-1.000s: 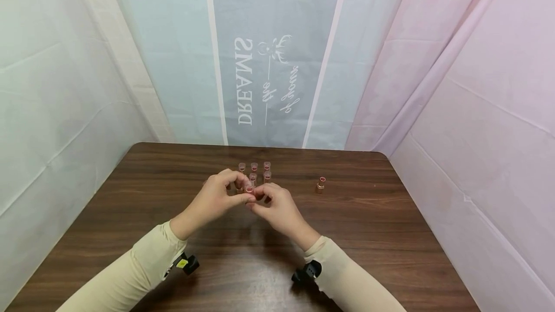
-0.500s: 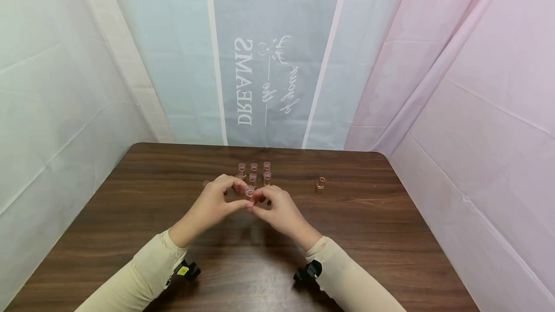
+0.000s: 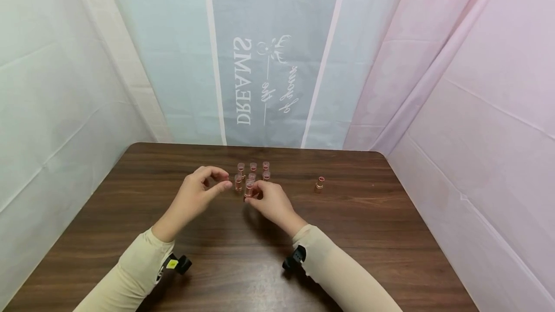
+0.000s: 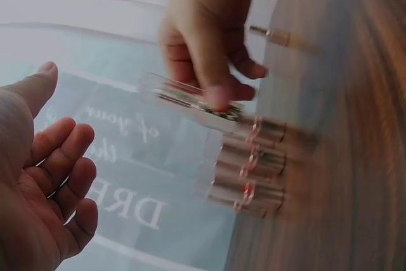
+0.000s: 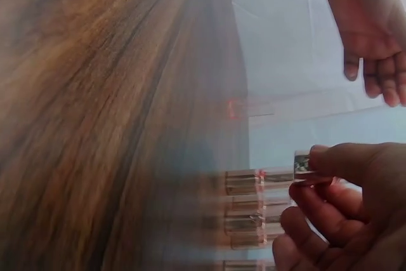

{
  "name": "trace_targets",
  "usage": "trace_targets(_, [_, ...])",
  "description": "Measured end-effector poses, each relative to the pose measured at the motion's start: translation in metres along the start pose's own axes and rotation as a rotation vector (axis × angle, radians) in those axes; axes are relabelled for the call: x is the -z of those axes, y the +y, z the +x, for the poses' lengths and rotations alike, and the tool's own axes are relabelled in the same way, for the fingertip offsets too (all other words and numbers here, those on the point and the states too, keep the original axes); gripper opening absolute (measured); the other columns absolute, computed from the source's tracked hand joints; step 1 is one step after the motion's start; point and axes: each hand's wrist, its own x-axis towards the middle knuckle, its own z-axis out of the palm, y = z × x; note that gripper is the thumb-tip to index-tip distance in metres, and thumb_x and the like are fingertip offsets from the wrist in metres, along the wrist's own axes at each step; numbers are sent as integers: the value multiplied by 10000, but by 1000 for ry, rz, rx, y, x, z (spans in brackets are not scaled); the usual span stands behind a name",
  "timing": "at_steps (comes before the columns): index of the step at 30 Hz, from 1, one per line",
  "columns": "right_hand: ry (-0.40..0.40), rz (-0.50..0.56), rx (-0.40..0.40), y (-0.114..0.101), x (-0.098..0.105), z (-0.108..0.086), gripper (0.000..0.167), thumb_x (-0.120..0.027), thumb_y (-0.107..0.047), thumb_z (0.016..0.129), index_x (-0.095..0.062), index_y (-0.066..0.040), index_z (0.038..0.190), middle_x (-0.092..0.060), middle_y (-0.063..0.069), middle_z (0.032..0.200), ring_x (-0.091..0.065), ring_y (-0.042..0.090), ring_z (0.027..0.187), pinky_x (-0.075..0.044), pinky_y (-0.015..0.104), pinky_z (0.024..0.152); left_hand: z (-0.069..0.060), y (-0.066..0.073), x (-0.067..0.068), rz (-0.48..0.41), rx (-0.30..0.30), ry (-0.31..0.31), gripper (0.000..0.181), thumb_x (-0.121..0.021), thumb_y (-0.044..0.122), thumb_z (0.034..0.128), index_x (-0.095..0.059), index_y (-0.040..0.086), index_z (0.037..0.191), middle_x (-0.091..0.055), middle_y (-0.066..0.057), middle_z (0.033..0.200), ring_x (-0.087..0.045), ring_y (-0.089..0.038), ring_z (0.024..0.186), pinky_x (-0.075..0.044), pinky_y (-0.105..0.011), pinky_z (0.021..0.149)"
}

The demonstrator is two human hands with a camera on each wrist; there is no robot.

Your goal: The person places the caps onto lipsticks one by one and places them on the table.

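Between thumb and fingers, my right hand (image 3: 275, 203) pinches a lipstick tube (image 3: 249, 187) with a clear cap, held upright just in front of a cluster of similar tubes. In the left wrist view that held lipstick tube (image 4: 181, 101) is tilted and blurred. My left hand (image 3: 197, 195) is apart to the left, fingers relaxed, with nothing in it. Nearest to it stands a capped lipstick tube (image 3: 238, 183) of the cluster. More capped tubes (image 3: 266, 175) stand upright behind, in rows. Away to the right stands a lone lipstick tube (image 3: 319, 185) without a clear cap.
The brown wooden table (image 3: 355, 235) has its far edge close behind the cluster. Fabric curtains (image 3: 277, 4) enclose the back and both sides. A faint clear piece with a reddish edge (image 5: 233, 108) shows near the table in the right wrist view.
Both hands were together on the lipstick tube. My left hand has let go and moved left; the right hand keeps the tube and has shifted slightly toward the cluster.
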Motion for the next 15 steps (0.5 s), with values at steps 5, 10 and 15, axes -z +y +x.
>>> trace_targets(5, [-35, -49, -76, 0, -14, 10, 158, -817, -272, 894, -743, -182, 1002, -732, -85, 899, -666, 68, 820, -544, 302, 752, 2, -5, 11, -5, 21, 34, 221, -757, 356, 944, -720, 189, 1084, -663, 22, 1004, -584, -145, 783, -485, -257, 688])
trace_targets(10, [-57, -107, -139, 3, -25, 15, 155, -823, -302, 887, -756, -194, 977, -712, -102, 873, -633, 75, 789, -525, 320, 733, 3, -8, 21, -7, 57, 43, 240, -732, 382, 962, -717, 188, 1102, -649, 27, 1024, -563, -174, 721, -469, -268, 641])
trace_targets(15, [-53, -125, -146, 6, -31, 16, 132, -833, -283, 874, -759, -192, 934, -701, -100, 838, -613, 79, 755, -511, 319, 713, 5, -12, 26, 4, 82, 29, 272, -707, 415, 975, -714, 182, 1114, -653, 15, 1028, -528, -229, 726, -440, -294, 632])
